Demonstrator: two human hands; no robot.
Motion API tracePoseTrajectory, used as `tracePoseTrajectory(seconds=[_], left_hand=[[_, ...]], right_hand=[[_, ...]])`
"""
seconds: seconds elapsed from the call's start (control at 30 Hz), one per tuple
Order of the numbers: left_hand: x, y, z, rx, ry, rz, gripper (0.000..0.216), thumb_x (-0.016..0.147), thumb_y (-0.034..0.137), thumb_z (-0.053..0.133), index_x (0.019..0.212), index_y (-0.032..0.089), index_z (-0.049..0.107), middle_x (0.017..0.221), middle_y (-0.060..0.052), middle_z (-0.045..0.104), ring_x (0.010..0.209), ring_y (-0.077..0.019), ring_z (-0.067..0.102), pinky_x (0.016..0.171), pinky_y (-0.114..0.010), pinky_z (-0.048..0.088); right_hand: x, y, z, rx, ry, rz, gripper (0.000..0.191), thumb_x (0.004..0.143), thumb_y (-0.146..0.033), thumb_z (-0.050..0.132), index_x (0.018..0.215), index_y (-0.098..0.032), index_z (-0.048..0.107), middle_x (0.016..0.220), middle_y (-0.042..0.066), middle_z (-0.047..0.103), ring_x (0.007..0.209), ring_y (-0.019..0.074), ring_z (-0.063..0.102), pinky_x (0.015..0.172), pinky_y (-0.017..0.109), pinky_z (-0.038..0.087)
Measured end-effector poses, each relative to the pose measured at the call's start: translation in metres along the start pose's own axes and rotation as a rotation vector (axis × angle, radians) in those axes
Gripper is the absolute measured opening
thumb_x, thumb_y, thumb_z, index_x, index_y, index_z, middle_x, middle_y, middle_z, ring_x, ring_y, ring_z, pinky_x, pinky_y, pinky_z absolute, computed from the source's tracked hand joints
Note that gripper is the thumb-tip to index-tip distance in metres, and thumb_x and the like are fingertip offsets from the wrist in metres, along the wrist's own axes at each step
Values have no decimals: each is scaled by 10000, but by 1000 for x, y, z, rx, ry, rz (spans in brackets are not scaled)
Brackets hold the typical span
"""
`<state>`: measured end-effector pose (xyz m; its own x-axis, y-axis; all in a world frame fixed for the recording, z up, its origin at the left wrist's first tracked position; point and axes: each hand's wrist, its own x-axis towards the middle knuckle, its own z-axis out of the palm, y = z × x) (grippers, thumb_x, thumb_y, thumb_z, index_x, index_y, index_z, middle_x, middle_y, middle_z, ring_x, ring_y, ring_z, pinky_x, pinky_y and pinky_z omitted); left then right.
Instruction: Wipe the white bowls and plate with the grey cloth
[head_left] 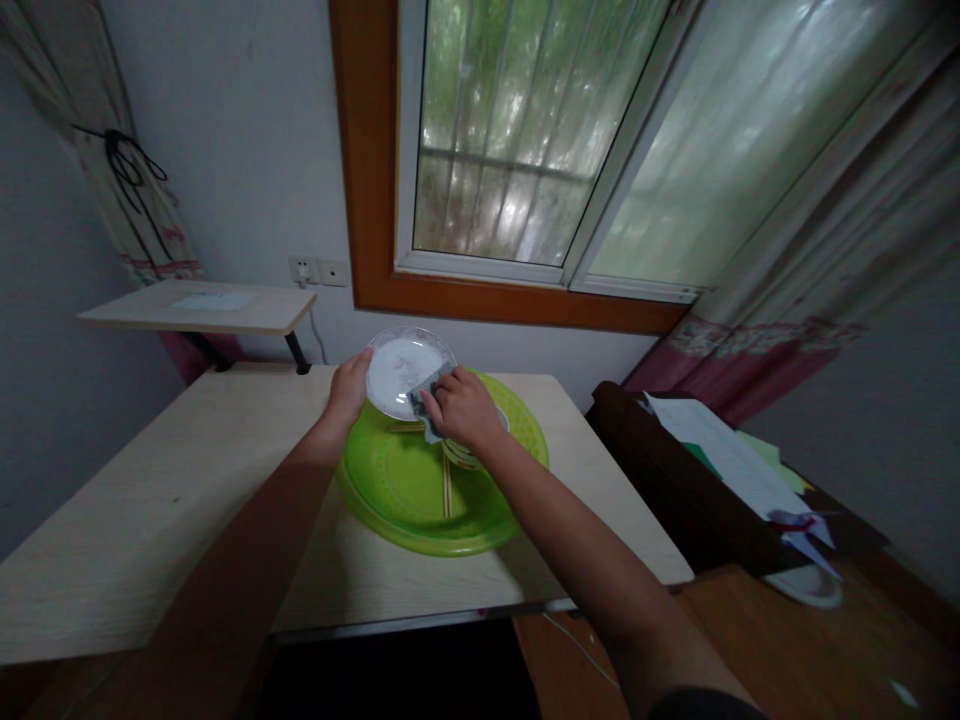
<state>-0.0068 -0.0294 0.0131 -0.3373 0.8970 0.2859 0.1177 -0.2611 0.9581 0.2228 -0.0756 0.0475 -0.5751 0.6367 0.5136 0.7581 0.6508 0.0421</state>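
A person's left hand (349, 385) grips the near-left rim of a small round white plate with a faint printed pattern (405, 372), holding it tilted up above a large translucent lime-green plastic basin (390, 490) that sits on a pale wood-grain counter (150, 500). The right hand (461, 408) is closed around a crumpled grey cloth (427, 395) and presses it against the plate's lower right face.

The plate looks stiff and glazed, most likely ceramic or glass: light enough for one hand, but brittle, and probably slick wherever it is damp. The rim is the sensible place to hold it, thumb over the lip and fingers behind, as the left hand appears to do; the smooth centre offers no purchase. The cloth is soft and limp, bunching to fit the palm, and takes hold anywhere.

Inside the basin, partly hidden under the right wrist, rest a pair of slim wooden chopsticks (447, 490) and what seems to be another piece of white crockery (459, 455). Behind the counter, a window with a brown wooden frame (367, 200) lets in dim greenish daylight.
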Motion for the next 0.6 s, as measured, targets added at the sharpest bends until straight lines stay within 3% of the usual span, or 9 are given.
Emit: tracePoseTrajectory(seconds=[0.1, 0.27, 0.47, 0.6], left_hand=[[-1, 4, 1, -9, 34, 6, 674, 780, 728, 529, 946, 104, 725, 909, -110, 741, 846, -235, 653, 764, -319, 497], [-4, 9, 2, 41, 10, 16, 657, 784, 727, 511, 882, 111, 715, 845, -97, 729, 812, -237, 636, 743, -323, 492], [1, -1, 3, 34, -95, 17, 574, 785, 696, 534, 798, 146, 698, 813, -86, 723, 787, -236, 636, 740, -329, 508], [2, -1, 5, 22, -198, 4, 582, 760, 707, 565, 796, 141, 698, 831, -87, 733, 797, -238, 640, 788, -346, 517]], right_hand=[[-1, -6, -1, 54, -60, -156, 537, 1056, -448, 321, 1006, -150, 765, 984, 141, 716, 972, 262, 602, 921, 432, 468], [-5, -13, 0, 183, -66, -375, 463, 1044, -444, 392, 1343, -173, 619, 1257, 122, 690, 1143, 250, 620, 1015, 419, 459], [-5, -21, 4, 204, -118, -452, 560, 1041, -481, 385, 1509, -175, 425, 1510, 117, 514, 1403, 237, 466, 1197, 462, 308], [-2, -23, 7, 151, -114, -408, 546, 1046, -484, 369, 1487, -175, 459, 1546, 123, 465, 1451, 243, 409, 1228, 498, 245]])
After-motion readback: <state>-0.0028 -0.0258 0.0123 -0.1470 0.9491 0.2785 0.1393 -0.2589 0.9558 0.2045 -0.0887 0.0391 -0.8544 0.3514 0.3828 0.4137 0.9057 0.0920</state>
